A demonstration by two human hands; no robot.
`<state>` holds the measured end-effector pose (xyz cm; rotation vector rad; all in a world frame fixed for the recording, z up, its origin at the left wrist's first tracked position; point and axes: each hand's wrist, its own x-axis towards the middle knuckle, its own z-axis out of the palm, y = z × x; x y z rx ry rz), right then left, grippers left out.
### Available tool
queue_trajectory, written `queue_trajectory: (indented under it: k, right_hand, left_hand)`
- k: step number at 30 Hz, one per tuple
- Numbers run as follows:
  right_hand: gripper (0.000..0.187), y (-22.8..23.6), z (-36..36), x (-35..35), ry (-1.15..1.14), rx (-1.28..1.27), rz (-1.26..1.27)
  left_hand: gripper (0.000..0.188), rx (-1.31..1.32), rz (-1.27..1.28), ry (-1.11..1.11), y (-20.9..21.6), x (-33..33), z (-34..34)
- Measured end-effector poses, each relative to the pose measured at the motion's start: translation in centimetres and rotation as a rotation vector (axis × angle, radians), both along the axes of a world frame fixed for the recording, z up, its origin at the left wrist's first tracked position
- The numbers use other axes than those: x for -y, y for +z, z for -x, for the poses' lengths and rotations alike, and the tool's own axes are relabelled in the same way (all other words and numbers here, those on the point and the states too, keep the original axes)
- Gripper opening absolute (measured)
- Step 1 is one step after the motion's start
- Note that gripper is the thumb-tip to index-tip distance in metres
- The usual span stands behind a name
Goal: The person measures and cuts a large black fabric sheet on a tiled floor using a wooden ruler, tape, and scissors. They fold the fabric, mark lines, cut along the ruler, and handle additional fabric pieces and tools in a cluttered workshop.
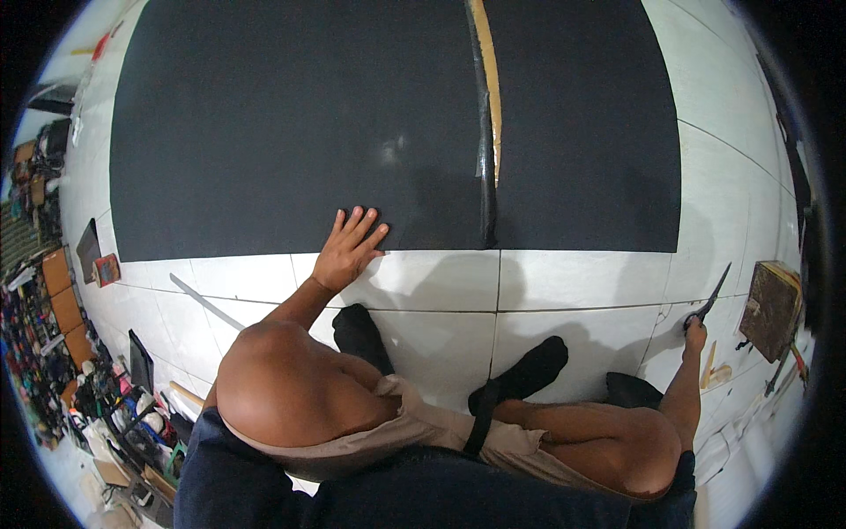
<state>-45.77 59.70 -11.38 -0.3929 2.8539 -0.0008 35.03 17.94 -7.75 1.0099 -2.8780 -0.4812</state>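
Observation:
A large black sheet (pixel 291 132) lies flat on the white tiled floor. Down its right part runs a seam with a tan strip (pixel 490 79) and a glossy black strip (pixel 486 176) along it. My left hand (pixel 351 249) rests at the sheet's near edge, its fingers spread on the black surface and holding nothing. Far off to the right, my right hand (pixel 696 333) grips a pair of dark scissors (pixel 716 295), whose blades point away from me over the tiles. The fingers of that hand show only in part, around the handles.
A thin grey straight strip (pixel 204 300) lies left of my left arm. My feet in black socks (pixel 533 368) are on the tiles before the sheet. A worn brown block (pixel 769 309) stands at the right; piled clutter (pixel 132 414) fills the left side.

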Motion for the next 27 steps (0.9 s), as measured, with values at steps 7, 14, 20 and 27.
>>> queue_trajectory:
  k: [7,14,20,27]
  right_hand:
    - [0.042,0.4,-4.1,3.0,-0.235,0.203,0.197]
    - [0.021,4.9,-10.1,9.0,-0.540,0.798,0.912]
    - [0.022,18.2,-21.1,20.5,0.005,0.654,0.751]
    - [0.042,21.6,-35.2,28.4,0.482,0.697,0.183]
  left_hand:
    - [0.058,0.055,0.041,0.026,1.7,-0.4,0.8]
    - [0.053,-0.167,-0.056,-0.144,3.2,0.3,4.6]
    - [0.041,-0.189,-0.020,-0.208,3.0,0.7,5.8]
    - [0.026,-0.230,-0.117,-0.104,2.4,0.1,6.5]
